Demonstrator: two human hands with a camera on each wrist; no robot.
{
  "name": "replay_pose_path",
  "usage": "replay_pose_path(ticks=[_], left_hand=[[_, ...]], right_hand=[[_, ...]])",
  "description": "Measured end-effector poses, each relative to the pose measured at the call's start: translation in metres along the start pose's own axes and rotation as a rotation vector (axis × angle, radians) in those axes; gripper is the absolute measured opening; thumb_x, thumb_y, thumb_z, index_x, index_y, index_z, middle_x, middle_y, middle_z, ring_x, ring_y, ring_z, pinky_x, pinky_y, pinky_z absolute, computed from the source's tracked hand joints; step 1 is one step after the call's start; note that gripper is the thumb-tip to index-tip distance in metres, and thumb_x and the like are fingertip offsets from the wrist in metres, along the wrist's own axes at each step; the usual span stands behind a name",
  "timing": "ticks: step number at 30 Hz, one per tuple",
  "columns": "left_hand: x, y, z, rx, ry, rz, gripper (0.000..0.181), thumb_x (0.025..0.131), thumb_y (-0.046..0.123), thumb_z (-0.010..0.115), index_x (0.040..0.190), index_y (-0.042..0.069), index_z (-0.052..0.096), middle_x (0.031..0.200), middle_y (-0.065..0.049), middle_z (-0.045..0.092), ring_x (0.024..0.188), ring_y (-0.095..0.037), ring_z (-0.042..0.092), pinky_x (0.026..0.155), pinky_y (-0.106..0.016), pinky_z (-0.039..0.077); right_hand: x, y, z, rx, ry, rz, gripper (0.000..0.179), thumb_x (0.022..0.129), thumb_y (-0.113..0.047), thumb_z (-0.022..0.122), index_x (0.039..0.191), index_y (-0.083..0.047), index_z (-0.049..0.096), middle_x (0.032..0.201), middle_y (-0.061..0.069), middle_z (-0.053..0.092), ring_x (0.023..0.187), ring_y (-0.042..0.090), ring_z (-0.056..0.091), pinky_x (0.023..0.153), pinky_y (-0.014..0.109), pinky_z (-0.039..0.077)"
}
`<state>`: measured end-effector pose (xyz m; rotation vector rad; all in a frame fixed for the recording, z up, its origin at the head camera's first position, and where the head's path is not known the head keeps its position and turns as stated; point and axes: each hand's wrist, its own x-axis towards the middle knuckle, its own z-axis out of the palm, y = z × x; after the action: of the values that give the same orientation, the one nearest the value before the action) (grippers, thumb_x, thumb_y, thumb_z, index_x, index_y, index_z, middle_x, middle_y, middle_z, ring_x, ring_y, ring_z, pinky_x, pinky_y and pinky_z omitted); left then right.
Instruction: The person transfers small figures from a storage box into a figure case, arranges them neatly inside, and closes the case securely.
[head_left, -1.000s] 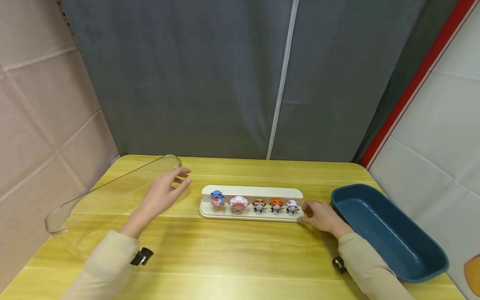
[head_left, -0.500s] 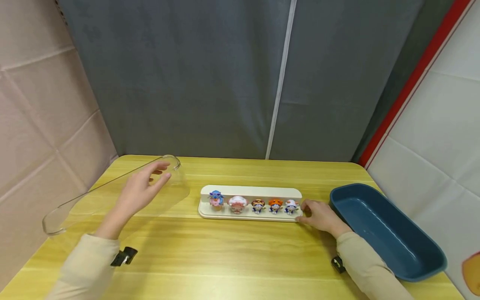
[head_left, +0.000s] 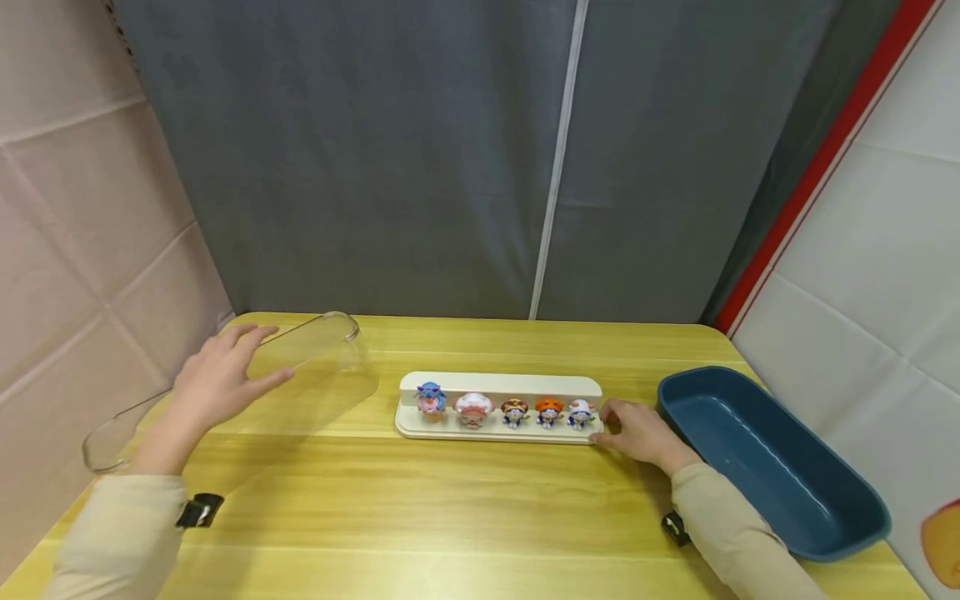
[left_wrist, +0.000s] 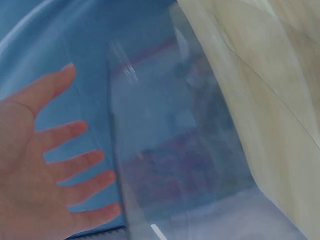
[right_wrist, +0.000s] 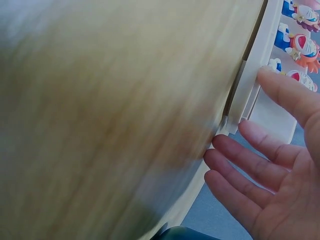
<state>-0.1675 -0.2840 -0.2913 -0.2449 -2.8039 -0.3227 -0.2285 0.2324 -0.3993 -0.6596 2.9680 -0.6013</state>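
A long white display stand (head_left: 498,432) lies on the table, holding a row of several small cartoon figurines (head_left: 514,412) with blue, pink, brown, orange and white heads. My right hand (head_left: 636,432) grips the stand's right end, thumb at the front corner and fingers round the end; the right wrist view shows the thumb against its edge. At the left, a clear plastic cover (head_left: 322,367) lies slanted on the table. Over it, my left hand (head_left: 217,379) has its fingers spread. In the left wrist view, those fingertips are beside the cover's edge; touching or apart, I cannot tell.
A dark blue oblong tub (head_left: 776,467) stands to the right, close beside my right forearm. Grey curtain (head_left: 390,167) hangs behind the wooden table (head_left: 420,508). Pale cloth walls rise on both sides.
My left hand has moved left, from the cover's right end to over its middle, and its fingers have spread. The right hand has stayed at the stand's end.
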Motion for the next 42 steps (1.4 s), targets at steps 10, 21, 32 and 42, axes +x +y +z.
replay_pose_path(ticks=[10, 21, 32, 42], left_hand=[[-0.007, -0.023, 0.007, 0.052, -0.099, -0.032, 0.084, 0.073, 0.06, 0.058, 0.134, 0.009, 0.032, 0.128, -0.028, 0.03, 0.106, -0.052, 0.032, 0.07, -0.063, 0.026], [-0.009, -0.034, 0.016, 0.12, -0.125, 0.001, 0.084, 0.074, 0.063, 0.054, 0.137, 0.013, 0.031, 0.124, -0.029, 0.034, 0.104, -0.048, 0.038, 0.066, -0.064, 0.031], [-0.012, -0.044, 0.028, 0.102, -0.062, 0.043, 0.073, 0.076, 0.054, 0.059, 0.133, 0.014, 0.037, 0.12, -0.026, 0.038, 0.102, -0.047, 0.037, 0.068, -0.064, 0.029], [-0.011, -0.045, 0.03, 0.071, -0.031, 0.059, 0.07, 0.076, 0.051, 0.061, 0.131, 0.012, 0.04, 0.118, -0.027, 0.039, 0.1, -0.046, 0.038, 0.065, -0.062, 0.028]], right_hand=[[0.0, 0.0, 0.0, 0.002, -0.003, 0.004, 0.032, 0.072, -0.029, 0.073, 0.086, -0.006, 0.055, 0.075, 0.002, 0.053, 0.065, 0.015, 0.044, 0.06, 0.03, 0.039], [0.0, 0.003, 0.001, 0.007, -0.007, 0.014, 0.033, 0.072, -0.031, 0.072, 0.088, -0.006, 0.056, 0.08, 0.002, 0.055, 0.069, 0.016, 0.048, 0.064, 0.033, 0.042], [0.0, 0.005, 0.003, 0.007, 0.003, -0.014, 0.034, 0.072, -0.032, 0.072, 0.086, -0.007, 0.056, 0.077, 0.001, 0.054, 0.066, 0.014, 0.046, 0.061, 0.031, 0.041], [0.0, 0.004, 0.002, 0.007, 0.006, -0.009, 0.033, 0.072, -0.031, 0.072, 0.087, -0.007, 0.056, 0.076, 0.001, 0.054, 0.066, 0.014, 0.046, 0.06, 0.031, 0.041]])
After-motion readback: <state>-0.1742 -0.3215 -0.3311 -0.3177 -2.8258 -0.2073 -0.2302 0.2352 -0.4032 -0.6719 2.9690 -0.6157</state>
